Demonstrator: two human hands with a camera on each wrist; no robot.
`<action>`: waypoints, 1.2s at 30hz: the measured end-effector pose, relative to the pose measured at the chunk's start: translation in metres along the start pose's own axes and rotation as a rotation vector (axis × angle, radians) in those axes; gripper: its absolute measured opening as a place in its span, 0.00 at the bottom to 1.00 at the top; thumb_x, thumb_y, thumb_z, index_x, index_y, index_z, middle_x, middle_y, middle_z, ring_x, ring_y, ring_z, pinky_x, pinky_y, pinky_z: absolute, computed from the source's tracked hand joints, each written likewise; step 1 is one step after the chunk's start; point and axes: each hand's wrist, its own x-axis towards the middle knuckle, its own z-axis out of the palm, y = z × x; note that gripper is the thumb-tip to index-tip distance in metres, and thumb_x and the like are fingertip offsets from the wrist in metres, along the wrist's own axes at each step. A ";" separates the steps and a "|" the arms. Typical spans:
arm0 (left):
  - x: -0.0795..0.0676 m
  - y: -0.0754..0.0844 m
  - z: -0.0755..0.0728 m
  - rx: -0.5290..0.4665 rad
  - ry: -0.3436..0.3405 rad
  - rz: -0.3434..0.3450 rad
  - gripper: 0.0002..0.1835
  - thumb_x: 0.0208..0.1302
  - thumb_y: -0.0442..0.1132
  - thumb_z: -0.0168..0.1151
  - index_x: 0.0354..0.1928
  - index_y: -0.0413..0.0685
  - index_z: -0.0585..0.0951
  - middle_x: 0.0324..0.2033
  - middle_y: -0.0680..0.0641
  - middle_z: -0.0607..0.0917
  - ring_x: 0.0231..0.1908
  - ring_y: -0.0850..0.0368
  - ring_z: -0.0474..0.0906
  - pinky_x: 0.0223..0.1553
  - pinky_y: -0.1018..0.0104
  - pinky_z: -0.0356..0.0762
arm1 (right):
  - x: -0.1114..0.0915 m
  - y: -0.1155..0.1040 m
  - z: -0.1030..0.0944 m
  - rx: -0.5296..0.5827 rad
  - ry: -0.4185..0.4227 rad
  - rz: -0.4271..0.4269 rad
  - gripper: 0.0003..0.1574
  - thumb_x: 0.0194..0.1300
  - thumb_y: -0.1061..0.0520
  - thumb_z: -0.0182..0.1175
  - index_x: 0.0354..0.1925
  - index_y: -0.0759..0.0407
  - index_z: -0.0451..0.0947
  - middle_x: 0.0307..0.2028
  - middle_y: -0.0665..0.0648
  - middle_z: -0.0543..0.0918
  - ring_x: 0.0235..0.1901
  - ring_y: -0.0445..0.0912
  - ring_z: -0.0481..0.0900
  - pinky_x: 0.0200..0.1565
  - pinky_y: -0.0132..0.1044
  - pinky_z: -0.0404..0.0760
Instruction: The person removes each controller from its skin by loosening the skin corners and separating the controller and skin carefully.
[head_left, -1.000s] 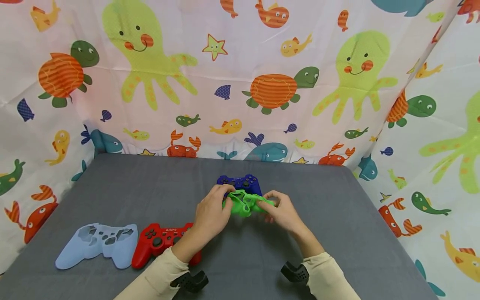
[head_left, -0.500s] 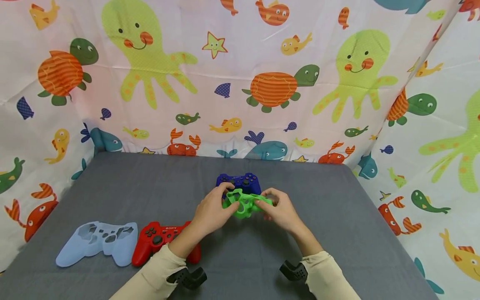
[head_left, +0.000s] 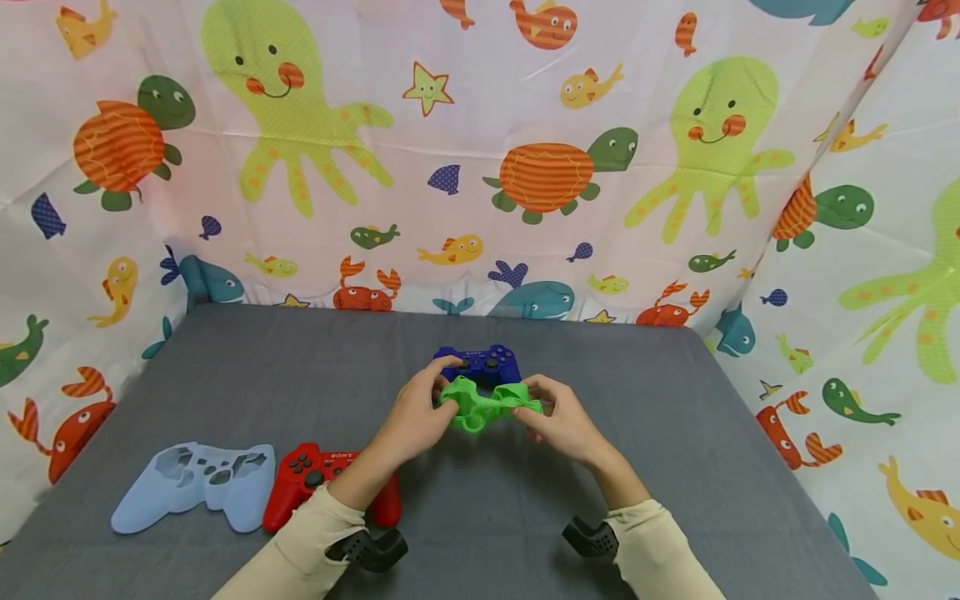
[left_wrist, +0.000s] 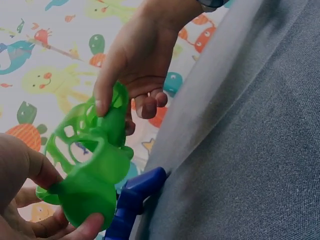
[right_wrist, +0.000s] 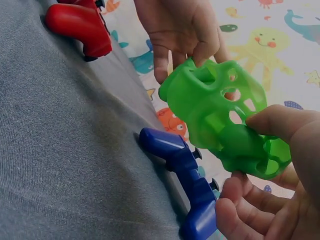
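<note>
A floppy green silicone controller cover (head_left: 483, 404) hangs between both hands, just above the grey table (head_left: 225, 375). My left hand (head_left: 415, 417) grips its left end (left_wrist: 87, 187), thumb and fingers curled round it. My right hand (head_left: 564, 421) pinches its right end (right_wrist: 240, 145). Right behind the cover a blue game controller (head_left: 480, 364) lies on the table; it also shows under the cover in the wrist views (left_wrist: 132, 200) (right_wrist: 182, 172).
A red controller (head_left: 322, 479) lies by my left forearm, seen too in the right wrist view (right_wrist: 80, 25). A pale blue silicone cover (head_left: 191, 487) lies left of it. Sea-creature patterned cloth (head_left: 480, 150) walls the table at the back and sides.
Both hands have carried the green cover a little farther back, toward the blue controller, and reshaped it. The other objects have not moved.
</note>
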 end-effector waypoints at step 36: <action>0.005 -0.007 -0.013 -0.370 -0.430 0.023 0.22 0.72 0.38 0.60 0.61 0.41 0.65 0.55 0.35 0.81 0.38 0.57 0.81 0.37 0.64 0.82 | 0.001 0.003 -0.002 0.085 0.055 -0.049 0.11 0.74 0.59 0.58 0.43 0.69 0.75 0.21 0.57 0.75 0.16 0.45 0.74 0.22 0.39 0.76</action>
